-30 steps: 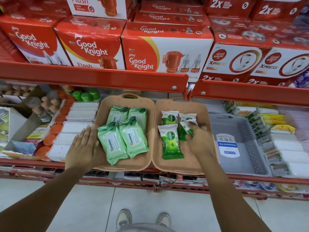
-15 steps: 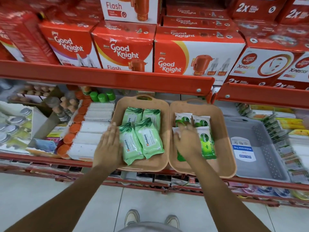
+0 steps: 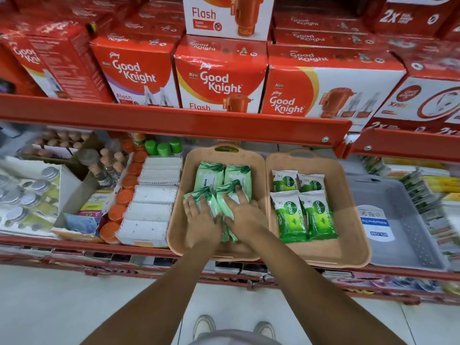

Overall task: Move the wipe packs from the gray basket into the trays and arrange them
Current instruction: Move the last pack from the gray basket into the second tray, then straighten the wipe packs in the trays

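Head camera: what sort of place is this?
Most likely a shop aisle: red metal shelving, stacked red Good Knight cartons above, and green Dettol wipe packs displayed in a beige plastic tray.

Single head cam, looks fwd and steeply down at shelf (image 3: 174,125) from close, standing height.

Red Good Knight boxes (image 3: 219,78) fill the upper shelf (image 3: 174,123). On the lower shelf, left of the trays, lie white packs (image 3: 151,202), orange caps (image 3: 124,195) and green caps (image 3: 163,148). White shoes (image 3: 204,326) stand on the floor (image 3: 62,302) below
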